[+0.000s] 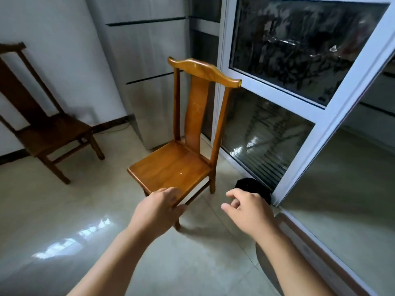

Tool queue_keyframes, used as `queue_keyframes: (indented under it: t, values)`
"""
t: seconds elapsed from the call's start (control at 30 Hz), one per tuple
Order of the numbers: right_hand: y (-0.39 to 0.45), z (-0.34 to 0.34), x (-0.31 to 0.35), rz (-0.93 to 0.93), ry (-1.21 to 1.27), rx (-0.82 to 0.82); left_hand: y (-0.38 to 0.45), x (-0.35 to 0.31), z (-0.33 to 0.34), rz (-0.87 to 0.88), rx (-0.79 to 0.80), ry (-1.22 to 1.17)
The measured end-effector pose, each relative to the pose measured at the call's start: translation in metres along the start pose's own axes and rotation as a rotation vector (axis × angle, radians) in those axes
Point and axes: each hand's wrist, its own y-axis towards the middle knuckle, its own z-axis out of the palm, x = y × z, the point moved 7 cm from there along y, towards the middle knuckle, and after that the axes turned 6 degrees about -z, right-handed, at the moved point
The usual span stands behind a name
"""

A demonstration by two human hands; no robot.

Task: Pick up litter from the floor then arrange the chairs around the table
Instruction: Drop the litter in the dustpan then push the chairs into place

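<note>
1. Your left hand [159,207] grips the near front corner of the light wooden chair [171,167], fingers over the seat edge, thumb below.
2. Your right hand [245,208] hangs free to its right, fingers loosely curled, holding nothing.
3. That chair stands on the tiled floor [85,210], back toward the glass door [299,103].
4. A dark chair [49,133] stands far left by the wall.
5. A black object [252,186] lies near the door frame.

We see two bare forearms reaching in from the bottom edge, with no sleeves, watch, rings or gloves on them as far as this wide, slightly blurred view lets us judge. The left hand [159,207] and right hand [249,208] are both uncovered.
</note>
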Motion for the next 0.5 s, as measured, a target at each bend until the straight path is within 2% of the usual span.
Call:
queue_keyframes:
  t: [0.2,0.5]
  values:
    - [0.101,-0.029,-0.031,-0.05,-0.011,0.012,0.101,-0.026,0.009,-0.045,0.029,-0.001]
    - [0.291,-0.091,-0.063,-0.102,-0.073,-0.09,0.3,-0.079,-0.02,0.002,-0.077,-0.048]
